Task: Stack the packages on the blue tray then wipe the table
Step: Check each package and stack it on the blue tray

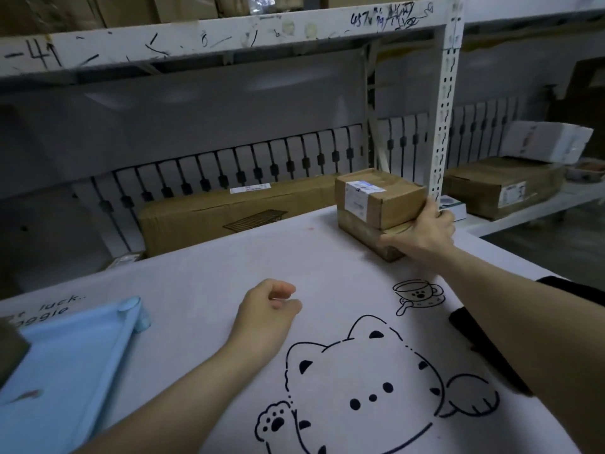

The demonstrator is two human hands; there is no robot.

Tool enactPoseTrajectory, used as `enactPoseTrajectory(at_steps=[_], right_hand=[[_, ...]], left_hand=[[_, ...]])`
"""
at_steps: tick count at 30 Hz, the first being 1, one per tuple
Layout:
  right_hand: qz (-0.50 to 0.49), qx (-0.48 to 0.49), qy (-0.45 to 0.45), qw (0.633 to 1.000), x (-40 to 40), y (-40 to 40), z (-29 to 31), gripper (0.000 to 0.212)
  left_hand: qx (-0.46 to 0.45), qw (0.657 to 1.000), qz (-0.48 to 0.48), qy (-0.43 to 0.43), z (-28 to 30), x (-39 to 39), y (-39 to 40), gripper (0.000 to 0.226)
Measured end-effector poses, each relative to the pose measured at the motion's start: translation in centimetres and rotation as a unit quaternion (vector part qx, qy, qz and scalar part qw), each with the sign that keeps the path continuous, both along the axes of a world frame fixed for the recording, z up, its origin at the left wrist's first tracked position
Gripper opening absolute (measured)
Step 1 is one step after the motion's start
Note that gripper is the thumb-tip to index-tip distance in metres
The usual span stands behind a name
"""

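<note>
Two brown cardboard packages are stacked at the far right of the table: an upper package (379, 194) with a white label sits on a lower package (366, 235). My right hand (422, 234) grips the near right corner of this stack, fingers on the upper box and thumb along the lower one. My left hand (266, 311) hovers over the middle of the table, fingers loosely curled and holding nothing. The blue tray (68, 365) lies at the near left; a brown object shows at its left edge, cut off by the frame.
A white tablecloth (203, 267) with a cartoon cat print covers the table. A black flat object (481, 345) lies at the right edge under my forearm. Behind the table stand a white shelf post (443, 126), a long carton (229, 217) and more boxes (501, 185).
</note>
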State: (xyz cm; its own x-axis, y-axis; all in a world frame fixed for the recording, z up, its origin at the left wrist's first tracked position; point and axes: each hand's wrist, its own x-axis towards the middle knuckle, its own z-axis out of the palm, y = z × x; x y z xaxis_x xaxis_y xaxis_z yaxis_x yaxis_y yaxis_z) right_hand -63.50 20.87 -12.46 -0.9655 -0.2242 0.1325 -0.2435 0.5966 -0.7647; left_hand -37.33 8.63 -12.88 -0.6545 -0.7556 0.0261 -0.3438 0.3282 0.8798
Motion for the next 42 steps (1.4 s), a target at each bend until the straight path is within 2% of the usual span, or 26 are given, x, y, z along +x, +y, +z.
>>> enactPoseTrajectory(at_steps=[4,10,14,19,24,27,30,34,37,42], right_hand=[[0.042,-0.011,0.02,0.999,3.4,-0.6,0.3,0.114],[0.232,-0.012,0.025,0.972,13.2,-2.9,0.1,0.114],[0.243,-0.019,0.032,0.969,18.1,-2.9,0.0,0.117],[0.212,-0.008,0.033,0.977,22.7,-1.7,0.0,0.12],[0.193,0.03,0.035,0.98,24.9,-1.0,0.5,0.135],[0.176,0.005,0.062,0.982,25.4,-1.2,2.1,0.144],[0.208,-0.016,0.05,0.977,26.0,-1.9,3.7,0.136],[0.197,0.003,0.02,0.98,26.9,-2.1,4.4,0.11],[0.225,-0.023,0.021,0.974,28.3,-1.0,4.5,0.115],[0.348,-0.024,0.044,0.936,30.6,1.5,3.9,0.113]], left_hand=[[0.022,0.999,0.023,0.027,0.4,1.0,-0.4,0.022],[0.079,0.989,0.1,0.069,1.6,4.5,-0.5,0.032],[0.101,0.984,0.125,0.08,2.3,7.2,-0.2,0.034],[0.135,0.977,0.128,0.103,3.1,10.5,0.8,0.025],[0.224,0.963,0.097,0.115,4.6,12.2,2.4,0.021],[0.267,0.953,0.079,0.117,5.2,12.7,3.0,0.036],[0.287,0.951,0.064,0.098,5.1,13.1,3.6,0.049],[0.327,0.938,0.062,0.094,4.9,14.1,4.2,0.058],[0.359,0.923,0.071,0.117,4.8,15.4,3.8,0.056],[0.42,0.89,0.075,0.159,5.0,17.2,3.7,0.061]])
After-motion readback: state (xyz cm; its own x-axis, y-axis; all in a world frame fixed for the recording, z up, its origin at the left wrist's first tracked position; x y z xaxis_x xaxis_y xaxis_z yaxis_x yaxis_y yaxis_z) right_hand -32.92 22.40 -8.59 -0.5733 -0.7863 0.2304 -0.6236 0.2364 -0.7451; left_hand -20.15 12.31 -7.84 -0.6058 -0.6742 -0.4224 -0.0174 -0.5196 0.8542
